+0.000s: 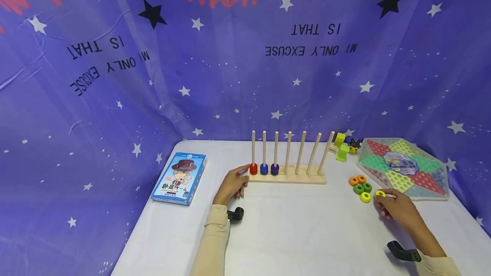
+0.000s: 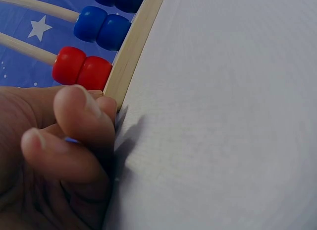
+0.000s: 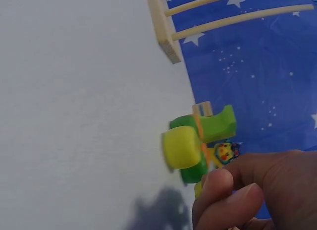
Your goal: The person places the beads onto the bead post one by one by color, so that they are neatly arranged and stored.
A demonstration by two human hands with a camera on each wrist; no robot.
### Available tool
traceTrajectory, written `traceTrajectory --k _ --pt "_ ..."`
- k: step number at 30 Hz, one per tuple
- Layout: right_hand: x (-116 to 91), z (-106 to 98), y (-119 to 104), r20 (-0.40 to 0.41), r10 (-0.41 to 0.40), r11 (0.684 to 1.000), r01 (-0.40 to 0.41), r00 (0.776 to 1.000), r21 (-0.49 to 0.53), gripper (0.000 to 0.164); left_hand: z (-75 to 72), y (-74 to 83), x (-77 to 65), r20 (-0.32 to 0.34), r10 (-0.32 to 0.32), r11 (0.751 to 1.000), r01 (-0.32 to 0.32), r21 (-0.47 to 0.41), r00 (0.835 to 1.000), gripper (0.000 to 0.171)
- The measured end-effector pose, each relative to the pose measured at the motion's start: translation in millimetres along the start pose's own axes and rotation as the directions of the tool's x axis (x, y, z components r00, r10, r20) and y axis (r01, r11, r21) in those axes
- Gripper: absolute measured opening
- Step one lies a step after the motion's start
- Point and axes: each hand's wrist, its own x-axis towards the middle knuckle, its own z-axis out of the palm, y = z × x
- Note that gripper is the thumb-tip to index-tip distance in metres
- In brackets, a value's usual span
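While a blue boxed game (image 1: pixel 179 178) lay far left, I had the left hand (image 1: pixel 232 184) clamped on the left end of the wooden peg rack (image 1: pixel 295 178). Red beads (image 1: pixel 253 169), blue beads (image 1: pixel 264 169) and dark purple beads (image 1: pixel 275 169) sat on its three leftmost pegs (image 1: pixel 264 148). To its right, orange beads (image 1: pixel 362 179), green beads (image 1: pixel 367 187) and a yellow bead (image 1: pixel 365 197) lay grouped on the white table (image 1: pixel 307 233). Just beside them, my right hand (image 1: pixel 399 208) pinched a second yellow bead (image 1: pixel 380 194), near the hexagonal game board (image 1: pixel 402 167).
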Motion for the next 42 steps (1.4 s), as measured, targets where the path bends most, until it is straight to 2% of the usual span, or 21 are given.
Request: traceTrajectory --k 4,10,15,23,28,32,38,42 --pt "-5 -10 -17 -0.037 -0.046 0.999 0.045 0.998 -0.032 0.07 -0.1 0.5 1.2 -0.001 0.0 1.0 0.0 0.009 1.0 0.05" --pt "-2 -19 -56 -0.077 -0.17 0.984 0.166 0.982 -0.057 0.071 -1.5 1.5 0.8 -0.009 0.001 1.0 -0.001 -0.007 1.0 0.049" --pt "-1 -26 -102 -0.09 -0.239 0.97 0.233 0.967 -0.077 0.066 -2.9 1.1 0.0 0.0 0.006 1.0 -0.006 -0.004 1.0 0.049" --pt "-4 -32 -189 -0.092 -0.361 0.931 0.353 0.928 -0.089 0.063 -3.2 0.6 -1.4 0.004 0.002 1.0 -0.002 -0.01 1.0 0.049" --pt "-4 -21 -239 -0.036 -0.415 0.909 0.414 0.909 -0.045 0.056 -2.6 0.1 -3.5 0.006 -0.01 1.0 0.01 -0.01 1.0 0.049" --pt "2 -6 -268 0.027 -0.441 0.898 0.44 0.897 0.024 0.049 -2.0 0.3 -3.3 0.009 0.003 1.0 -0.003 -0.021 1.0 0.049" --pt "10 21 -292 0.087 -0.499 0.866 0.498 0.862 0.042 0.042 -1.5 2.3 -2.5 0.011 0.001 0.999 -0.001 -0.034 1.0 0.05" --pt "14 36 -299 0.109 -0.499 0.867 0.497 0.86 0.043 0.04 -1.4 2.8 -2.0 0.016 0.002 0.999 -0.001 -0.035 1.0 0.05"
